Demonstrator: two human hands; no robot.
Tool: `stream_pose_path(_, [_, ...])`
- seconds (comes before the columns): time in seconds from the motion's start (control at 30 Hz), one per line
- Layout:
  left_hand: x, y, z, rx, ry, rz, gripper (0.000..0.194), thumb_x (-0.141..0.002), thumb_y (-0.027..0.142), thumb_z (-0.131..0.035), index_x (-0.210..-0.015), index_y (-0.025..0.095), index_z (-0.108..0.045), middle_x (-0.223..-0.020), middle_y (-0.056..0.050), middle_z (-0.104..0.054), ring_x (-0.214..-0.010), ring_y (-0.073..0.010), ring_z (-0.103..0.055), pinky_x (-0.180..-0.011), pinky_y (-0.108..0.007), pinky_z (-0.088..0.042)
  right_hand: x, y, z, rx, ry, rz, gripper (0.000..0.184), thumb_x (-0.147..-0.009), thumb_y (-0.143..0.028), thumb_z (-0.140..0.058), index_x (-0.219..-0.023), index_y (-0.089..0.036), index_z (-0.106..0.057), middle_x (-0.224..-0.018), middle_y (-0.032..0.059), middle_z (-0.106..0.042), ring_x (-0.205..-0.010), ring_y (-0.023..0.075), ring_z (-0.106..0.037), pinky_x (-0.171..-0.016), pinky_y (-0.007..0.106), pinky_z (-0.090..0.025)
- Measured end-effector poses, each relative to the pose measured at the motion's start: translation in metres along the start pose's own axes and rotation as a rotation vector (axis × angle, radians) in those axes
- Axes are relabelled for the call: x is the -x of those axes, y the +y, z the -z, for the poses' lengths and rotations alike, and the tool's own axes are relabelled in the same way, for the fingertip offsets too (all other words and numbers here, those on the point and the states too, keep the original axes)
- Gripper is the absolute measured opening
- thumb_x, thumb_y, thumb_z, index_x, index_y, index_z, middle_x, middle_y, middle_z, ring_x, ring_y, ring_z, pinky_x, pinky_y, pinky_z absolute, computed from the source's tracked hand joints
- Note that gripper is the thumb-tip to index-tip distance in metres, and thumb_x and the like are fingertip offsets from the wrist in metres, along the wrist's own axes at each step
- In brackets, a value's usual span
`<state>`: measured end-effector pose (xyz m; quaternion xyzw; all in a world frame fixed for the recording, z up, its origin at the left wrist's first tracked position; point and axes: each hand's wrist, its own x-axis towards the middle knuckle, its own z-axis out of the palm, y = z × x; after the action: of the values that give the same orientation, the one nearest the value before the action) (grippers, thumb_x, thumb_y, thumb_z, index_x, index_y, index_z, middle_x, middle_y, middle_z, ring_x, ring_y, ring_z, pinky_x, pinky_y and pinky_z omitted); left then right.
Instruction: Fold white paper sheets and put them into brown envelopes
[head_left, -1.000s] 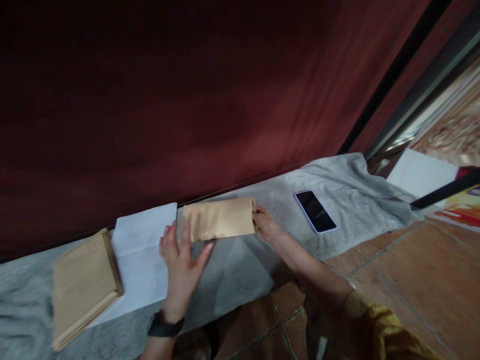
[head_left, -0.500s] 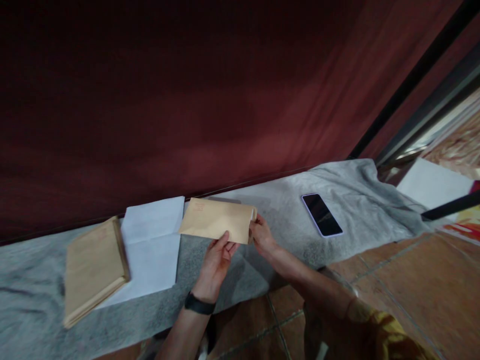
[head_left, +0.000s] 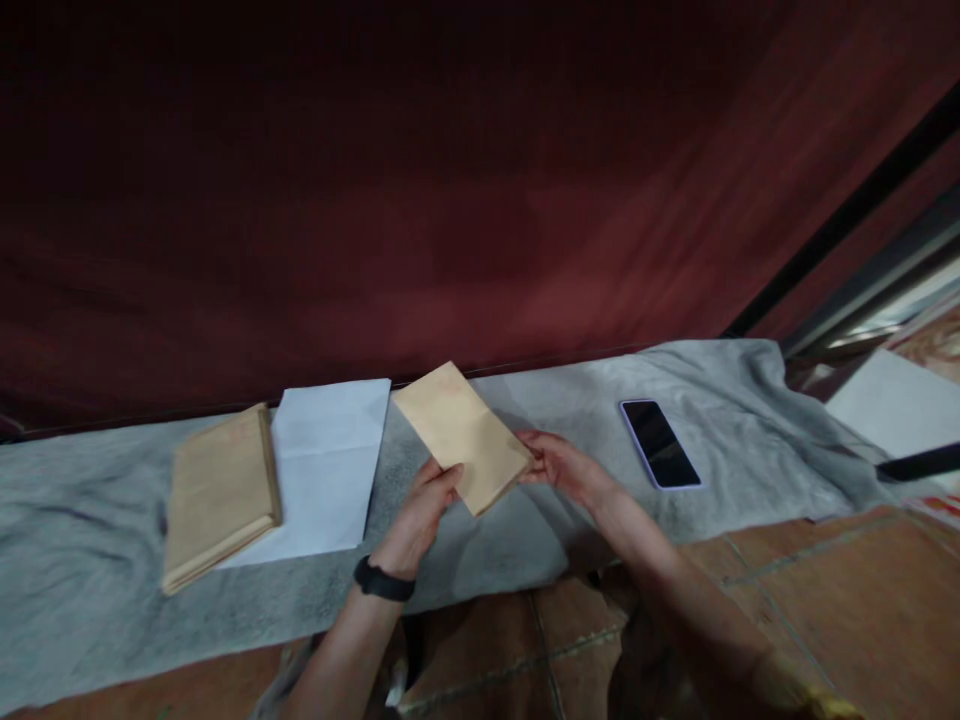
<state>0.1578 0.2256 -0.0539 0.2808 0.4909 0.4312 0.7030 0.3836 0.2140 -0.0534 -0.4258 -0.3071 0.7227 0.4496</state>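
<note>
A tan paper envelope (head_left: 466, 435) is held tilted between both hands above the grey cloth (head_left: 442, 570). My left hand (head_left: 420, 510) grips its lower left edge, thumb on top and the other fingers underneath. My right hand (head_left: 559, 465) is closed on the right end, its fingers partly behind the paper. To the left, sheets of white paper (head_left: 330, 460) with a crease across them lie on the cloth. A stack of tan envelopes (head_left: 221, 490) overlaps their left side.
A phone (head_left: 660, 445) with a dark screen and pale purple edge lies on the cloth to the right. Behind the cloth-covered surface hangs a dark red curtain (head_left: 450, 220). Brown floor tiles (head_left: 847, 600) show in front. A black bar (head_left: 847, 215) slants at the right.
The envelope has turned clockwise, its far end now pointing up and left. No white shows at its right end any more. My right hand has shifted along that end; the view has moved slightly.
</note>
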Motion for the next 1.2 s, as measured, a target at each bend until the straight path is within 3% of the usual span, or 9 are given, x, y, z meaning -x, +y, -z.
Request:
stream_pose_path(0.13, [0.001,-0.004,0.005,-0.139,-0.098,-0.018,0.043,-0.066,0.018,-0.082,-0.107,0.017,-0.069,-0.096,-0.008,-0.077,-0.080,-0.0210,-0.072,-0.064,-0.026,-0.053,0.000,0.018,0.009,0.258,0.095,0.078,0.027,-0.068,-0.035,-0.073,-0.091,-0.020,-0.072,-0.079,-0.0010,-0.070,-0.067,0.0143,-0.062,-0.057,0.023,-0.048])
stream_pose_path(0.23, [-0.006,-0.010,0.008,-0.271,-0.010,-0.130,0.050,-0.067,0.015,-0.077,-0.115,0.019,-0.064,-0.083,-0.003,-0.075,-0.070,-0.0202,-0.070,-0.062,-0.027,-0.052,-0.003,0.037,0.010,0.447,0.167,0.087,0.017,-0.068,-0.031,-0.069,-0.082,-0.022,-0.067,-0.071,-0.0036,-0.066,-0.056,0.0124,-0.057,-0.049,0.022,-0.042])
stream_pose_path(0.33, [-0.009,-0.014,0.012,-0.651,0.117,-0.304,0.063,-0.073,0.014,-0.070,-0.134,0.019,-0.053,-0.075,0.001,-0.068,-0.066,-0.0199,-0.066,-0.065,-0.030,-0.051,-0.005,0.046,0.009,0.537,0.246,0.064,0.015,-0.070,-0.027,-0.067,-0.084,-0.023,-0.063,-0.067,-0.0045,-0.065,-0.052,0.0131,-0.056,-0.047,0.023,-0.040])
stream_pose_path(0.4, [-0.007,-0.015,0.013,-0.979,0.186,-0.470,0.065,-0.080,0.015,-0.063,-0.143,0.020,-0.047,-0.085,-0.001,-0.067,-0.072,-0.0207,-0.066,-0.072,-0.033,-0.053,-0.005,0.045,0.008,0.634,0.269,0.041,0.016,-0.073,-0.023,-0.065,-0.089,-0.024,-0.062,-0.067,-0.0040,-0.065,-0.054,0.0143,-0.058,-0.049,0.024,-0.041])
stream_pose_path(0.5, [-0.003,-0.018,0.012,-1.329,0.252,-0.737,0.056,-0.089,0.020,-0.055,-0.145,0.021,-0.046,-0.115,-0.011,-0.064,-0.101,-0.0261,-0.066,-0.091,-0.042,-0.053,-0.003,0.039,0.005,0.898,0.286,0.030,0.019,-0.080,-0.016,-0.059,-0.098,-0.023,-0.061,-0.073,-0.0024,-0.068,-0.061,0.0142,-0.062,-0.057,0.023,-0.042])
stream_pose_path(0.63, [-0.014,-0.031,0.003,-1.588,0.172,-0.964,0.047,-0.100,0.033,-0.044,-0.145,0.019,-0.046,-0.150,-0.016,-0.048,-0.141,-0.0311,-0.042,-0.114,-0.050,-0.038,-0.002,0.032,-0.001,1.217,0.248,0.038,0.024,-0.087,-0.015,-0.053,-0.109,-0.021,-0.060,-0.085,0.0012,-0.072,-0.074,0.0149,-0.066,-0.064,0.022,-0.042])
stream_pose_path(0.73, [-0.038,-0.039,-0.008,-1.717,0.067,-0.945,0.055,-0.103,0.042,-0.036,-0.151,0.016,-0.039,-0.160,-0.014,-0.037,-0.150,-0.0290,-0.030,-0.121,-0.049,-0.031,-0.004,0.032,-0.004,1.348,0.235,0.072,0.025,-0.088,-0.015,-0.054,-0.112,-0.019,-0.060,-0.096,0.0056,-0.073,-0.086,0.0177,-0.068,-0.071,0.024,-0.043])
stream_pose_path(0.97, [-0.096,-0.028,-0.033,-1.829,-0.031,-0.833,0.060,-0.104,0.043,-0.027,-0.155,0.014,-0.033,-0.161,-0.012,-0.036,-0.151,-0.0249,-0.029,-0.124,-0.046,-0.024,-0.005,0.036,-0.003,1.399,0.255,0.074,0.026,-0.090,-0.020,-0.053,-0.114,-0.018,-0.061,-0.102,0.0087,-0.074,-0.093,0.0211,-0.070,-0.076,0.026,-0.045])
stream_pose_path(1.2, [-0.083,-0.033,-0.021,-1.836,-0.192,-0.926,0.057,-0.104,0.041,-0.026,-0.155,0.017,-0.033,-0.161,-0.008,-0.038,-0.151,-0.0199,-0.029,-0.125,-0.043,-0.022,-0.003,0.045,-0.006,1.462,0.315,0.122,0.035,-0.092,-0.024,-0.054,-0.126,-0.016,-0.058,-0.107,0.0128,-0.074,-0.098,0.0247,-0.071,-0.080,0.030,-0.046])
